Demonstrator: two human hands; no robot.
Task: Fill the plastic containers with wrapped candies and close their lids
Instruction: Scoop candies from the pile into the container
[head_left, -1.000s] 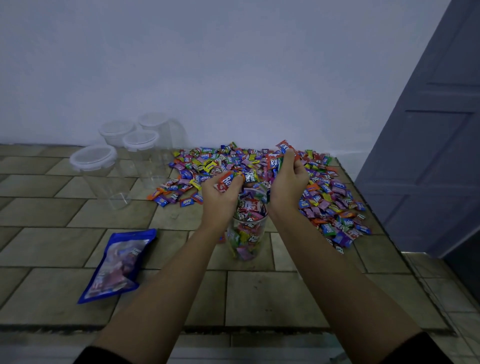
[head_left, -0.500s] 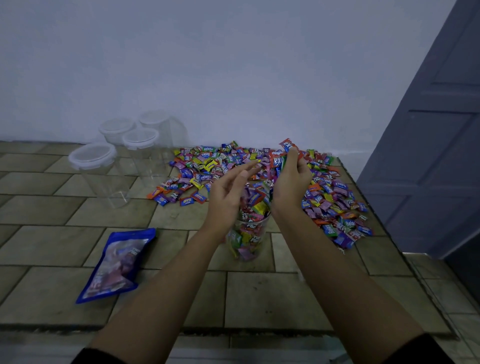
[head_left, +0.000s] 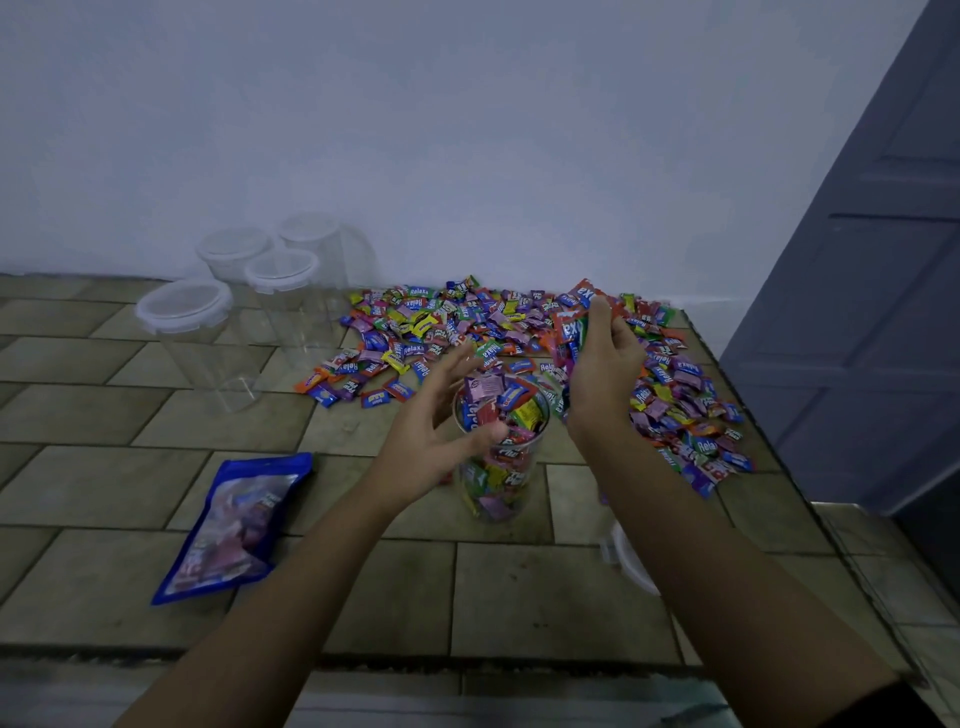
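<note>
Standing uncapped on the tiled desk (head_left: 545, 597), the candy-filled container (head_left: 501, 467) is taken as reference. Just left of its rim the left grip (head_left: 441, 431) is held empty, fingers spread. Above its right rim a handful of candies (head_left: 571, 327) is clutched by the right grip (head_left: 605, 374). Behind it the candy pile (head_left: 447, 322) is spread to the desk's right edge. Bare tile is seen in front of it. Four lidded containers (head_left: 184, 312) are grouped well to its left.
</note>
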